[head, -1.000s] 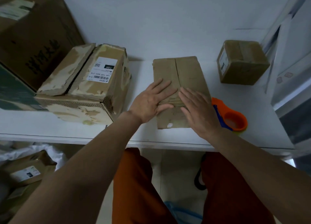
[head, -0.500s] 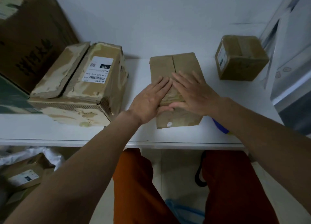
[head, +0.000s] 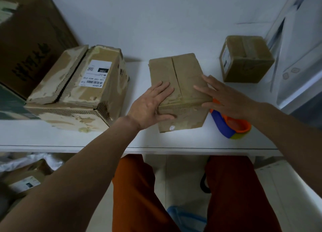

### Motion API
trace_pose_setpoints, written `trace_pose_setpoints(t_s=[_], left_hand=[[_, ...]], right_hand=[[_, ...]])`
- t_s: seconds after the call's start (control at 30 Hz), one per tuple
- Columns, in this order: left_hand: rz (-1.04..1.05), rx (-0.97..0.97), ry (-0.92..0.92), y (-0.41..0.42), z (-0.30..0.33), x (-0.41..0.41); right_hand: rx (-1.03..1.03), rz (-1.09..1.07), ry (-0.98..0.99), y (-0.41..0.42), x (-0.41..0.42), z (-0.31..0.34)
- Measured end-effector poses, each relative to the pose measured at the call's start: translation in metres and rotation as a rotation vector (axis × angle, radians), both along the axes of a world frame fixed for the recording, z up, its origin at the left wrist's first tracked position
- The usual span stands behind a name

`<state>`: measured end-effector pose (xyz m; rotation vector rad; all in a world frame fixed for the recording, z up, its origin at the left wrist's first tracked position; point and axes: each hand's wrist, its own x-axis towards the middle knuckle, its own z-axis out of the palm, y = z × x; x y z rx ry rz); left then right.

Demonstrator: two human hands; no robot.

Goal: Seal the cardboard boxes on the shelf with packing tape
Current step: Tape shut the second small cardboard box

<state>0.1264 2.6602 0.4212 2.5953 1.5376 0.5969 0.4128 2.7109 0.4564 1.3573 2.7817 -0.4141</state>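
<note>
Cardboard of the middle box (head: 174, 75) shows a glossy band of tape (head: 184, 102) across its near end, over the flap seam, so in my judgement this box is partly sealed and the tape is being smoothed down. It sits on the shelf (head: 69, 139) under both hands. The left hand (head: 151, 104) lies flat on the box's left edge, fingers straight, thumb against the near face. The right hand (head: 224, 97) presses with spread, straight fingers on the right edge, holding nothing. Just right of and below that hand lies the orange and blue dispenser (head: 231, 125), put down. The far length of the seam looks bare. Left of the left hand, the torn box (head: 78, 90) has flaps gaping, seemingly untaped. Beyond the right hand, the small box (head: 245, 61) appears already taped.
</note>
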Motion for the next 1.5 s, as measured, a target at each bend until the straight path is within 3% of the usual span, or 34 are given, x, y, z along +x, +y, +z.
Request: trace_pose_setpoints(t_s=[0.07, 0.13, 0.2, 0.33, 0.43, 0.53, 0.63, 0.73, 0.77, 0.83, 0.9, 0.93, 1.03, 1.17, 1.3, 1.5], left_hand=[[0.125, 0.037, -0.014, -0.006, 0.011, 0.014], [0.293, 0.191, -0.043, -0.007, 0.022, 0.040], [0.437, 0.222, -0.078, 0.001, 0.029, 0.071], [0.576, -0.117, 0.198, 0.013, 0.024, 0.097], [0.597, -0.126, 0.273, 0.013, 0.022, 0.080], [0.623, -0.111, 0.281, 0.012, 0.021, 0.062], [0.579, -0.068, 0.129, 0.009, 0.015, 0.049], [0.485, -0.036, -0.173, 0.001, 0.004, 0.036], [0.464, -0.031, -0.276, -0.003, 0.000, 0.031], [0.443, 0.020, -0.369, -0.007, -0.003, 0.025], [0.412, 0.134, -0.360, -0.006, 0.000, 0.028], [0.377, 0.166, -0.379, -0.004, 0.004, 0.033], [0.317, 0.163, -0.435, 0.003, 0.007, 0.049], [0.243, 0.418, -0.193, 0.011, -0.018, 0.038], [0.140, 0.550, -0.159, 0.022, -0.028, 0.026], [0.088, 0.475, -0.313, 0.029, -0.034, 0.023]], right_hand=[[0.032, -0.004, -0.002, -0.008, 0.003, 0.006], [0.120, -0.028, 0.162, -0.015, -0.010, 0.014], [0.205, -0.126, 0.333, -0.017, -0.041, 0.018], [0.232, -0.402, 0.182, -0.007, -0.090, 0.004], [0.209, -0.448, 0.085, -0.005, -0.082, -0.006], [0.152, -0.466, 0.140, -0.003, -0.072, -0.007], [-0.012, -0.504, 0.322, -0.002, -0.068, -0.009], [-0.161, -0.480, 0.573, -0.005, -0.060, -0.011], [-0.148, -0.463, 0.586, -0.004, -0.057, -0.010], [0.080, -0.402, 0.391, -0.005, -0.057, -0.006], [0.402, -0.259, 0.158, -0.007, -0.067, -0.006], [0.465, -0.207, 0.097, -0.010, -0.075, -0.007], [0.496, -0.163, 0.035, -0.014, -0.089, -0.016], [0.671, -0.004, -0.042, -0.004, -0.074, -0.026], [0.813, 0.197, 0.080, 0.016, -0.051, -0.034], [0.635, 0.228, 0.404, 0.029, -0.037, -0.052]])
